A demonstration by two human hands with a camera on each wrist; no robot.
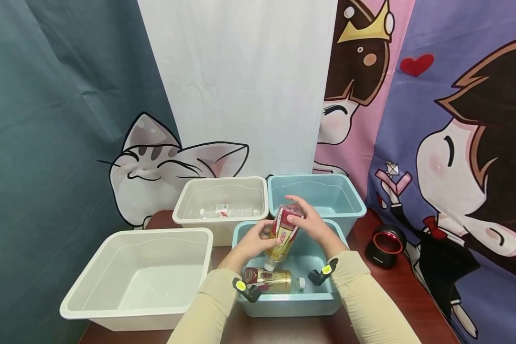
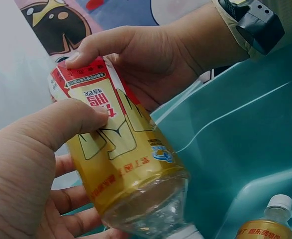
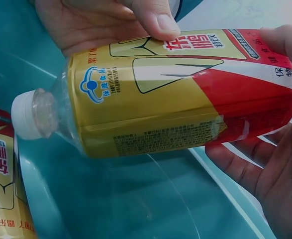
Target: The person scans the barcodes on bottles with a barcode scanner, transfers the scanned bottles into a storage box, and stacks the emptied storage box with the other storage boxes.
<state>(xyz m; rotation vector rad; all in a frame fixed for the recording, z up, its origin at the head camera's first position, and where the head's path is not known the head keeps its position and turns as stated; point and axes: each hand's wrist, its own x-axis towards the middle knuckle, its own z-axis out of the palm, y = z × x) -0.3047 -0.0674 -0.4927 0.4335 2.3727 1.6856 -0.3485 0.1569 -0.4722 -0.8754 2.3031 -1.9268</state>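
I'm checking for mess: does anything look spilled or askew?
The held bottle is tilted cap-down above another bottle in the near blue bin, an odd way up for a drink. Its white cap is on; no spill shows.

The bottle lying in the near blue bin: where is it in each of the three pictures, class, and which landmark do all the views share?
Head: the lying bottle is low, just right of centre, inside the near blue bin.
Left wrist: bottom right corner; only its cap and part of its gold label show.
Right wrist: lower left edge, cut off by the frame.
Shared landmark: the held bottle, visible in all three.
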